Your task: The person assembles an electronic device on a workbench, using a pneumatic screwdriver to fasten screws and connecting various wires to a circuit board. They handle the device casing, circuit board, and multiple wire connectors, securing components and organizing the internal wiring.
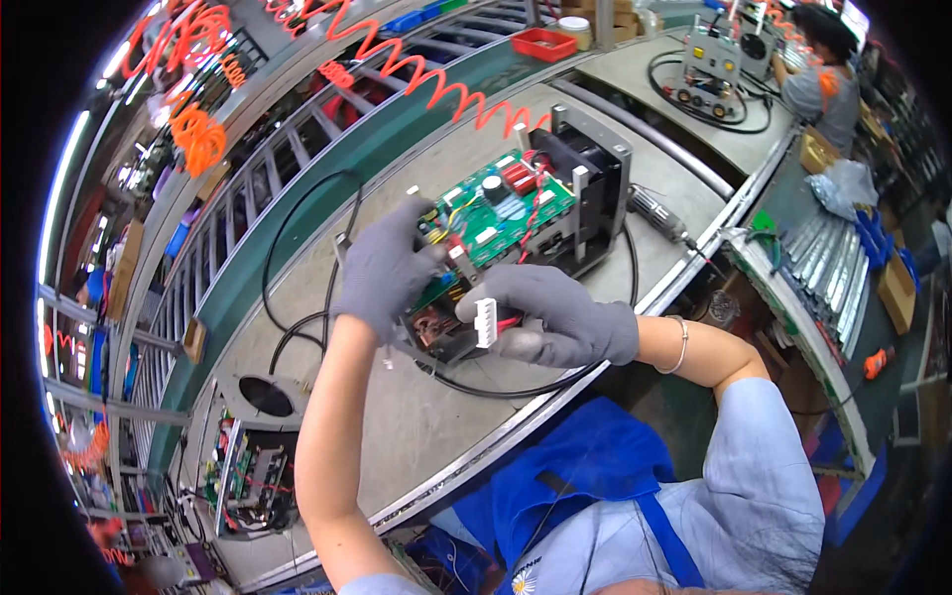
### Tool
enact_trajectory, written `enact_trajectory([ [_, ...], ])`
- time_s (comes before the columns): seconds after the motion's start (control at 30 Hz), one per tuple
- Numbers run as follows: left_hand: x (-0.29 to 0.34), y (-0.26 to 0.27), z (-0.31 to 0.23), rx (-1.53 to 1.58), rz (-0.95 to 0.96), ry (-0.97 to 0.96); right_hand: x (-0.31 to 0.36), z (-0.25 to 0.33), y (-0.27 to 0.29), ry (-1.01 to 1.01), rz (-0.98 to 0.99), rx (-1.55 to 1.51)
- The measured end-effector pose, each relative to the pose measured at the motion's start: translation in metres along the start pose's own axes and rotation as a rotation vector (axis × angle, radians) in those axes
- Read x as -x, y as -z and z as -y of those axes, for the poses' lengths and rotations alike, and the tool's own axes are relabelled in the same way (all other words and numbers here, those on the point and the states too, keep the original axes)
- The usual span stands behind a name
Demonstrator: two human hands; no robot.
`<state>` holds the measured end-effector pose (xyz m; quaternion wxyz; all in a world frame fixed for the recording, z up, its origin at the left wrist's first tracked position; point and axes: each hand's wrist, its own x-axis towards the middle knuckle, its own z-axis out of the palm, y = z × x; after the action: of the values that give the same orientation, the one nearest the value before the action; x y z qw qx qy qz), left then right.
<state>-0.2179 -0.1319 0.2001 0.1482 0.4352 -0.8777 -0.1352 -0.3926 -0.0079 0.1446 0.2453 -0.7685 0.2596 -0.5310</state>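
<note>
Between the thumb and fingers of my right hand (560,315), in a grey glove, is a white multi-pin wire connector (485,323). A bit of red wire shows beside it. My left hand (385,266), also gloved, is bent in at the left end of a green circuit board (496,236). What its fingertips grip there is hidden. The board sits on an open machine chassis with metal posts and a black fan-like block (603,174) at its far right end. Below the board, copper-coloured parts (432,325) show near my right hand.
A power screwdriver (654,211) lies right of the chassis. Black cable (273,248) loops over the workbench (416,426). Another opened unit (260,481) stands at the near left. Orange coiled hoses (436,84) hang overhead. A co-worker (828,84) is at the far right.
</note>
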Motion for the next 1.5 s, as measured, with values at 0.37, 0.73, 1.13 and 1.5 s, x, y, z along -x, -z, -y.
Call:
enact_trajectory([
  [0.37, 0.01, 0.02, 0.008, 0.901, 0.154, 0.084, -0.021, 0.007, 0.006, -0.217, -0.172, 0.025],
  [0.73, -0.013, 0.016, 0.017, -0.08, 0.078, -0.147, -0.078, 0.033, 0.021, -0.073, 0.229, 0.817],
  [1.13, -0.043, 0.008, 0.062, 0.217, 0.016, -0.118, -0.159, 0.024, -0.001, -0.482, 0.83, 0.826],
  [1.5, -0.053, -0.002, 0.07, 0.334, 0.001, -0.145, -0.2, -0.001, -0.03, -0.839, 1.31, 1.174],
])
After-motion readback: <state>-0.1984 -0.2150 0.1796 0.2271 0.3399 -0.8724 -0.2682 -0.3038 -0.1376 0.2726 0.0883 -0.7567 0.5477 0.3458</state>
